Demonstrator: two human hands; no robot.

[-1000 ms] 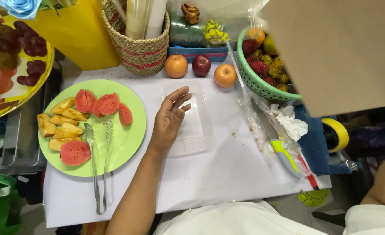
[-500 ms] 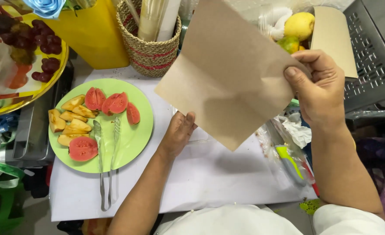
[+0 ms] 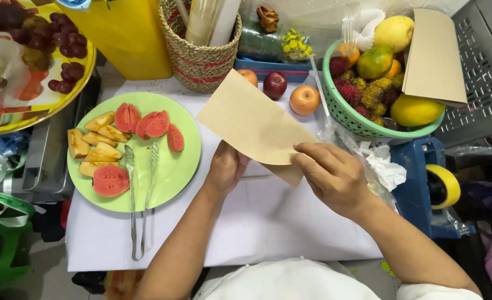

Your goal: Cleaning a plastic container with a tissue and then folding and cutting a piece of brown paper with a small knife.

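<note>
My right hand (image 3: 334, 176) pinches the near corner of a brown paper sheet (image 3: 249, 119) and holds it low over the white tabletop (image 3: 268, 222). My left hand (image 3: 225, 168) rests under the sheet's near edge, on the clear plastic tray that the sheet now mostly hides; whether it grips the tray I cannot tell. Left of my left hand lies a green plate (image 3: 179, 172) with cut guava pieces (image 3: 151, 124), yellow fruit slices (image 3: 97, 145) and metal tongs (image 3: 140, 200).
A green basket (image 3: 346, 114) of mixed fruit stands at the back right, with more brown sheets (image 3: 435, 55) leaning by it. Two apples and an orange (image 3: 304, 100), a woven basket (image 3: 199, 61), a yellow container (image 3: 129, 33), a grape platter (image 3: 62, 61) and a tape dispenser (image 3: 440, 186) surround the work area.
My right hand brought the brown sheet down from in front of the camera to just above the table, over the clear tray. My left hand stayed by the tray.
</note>
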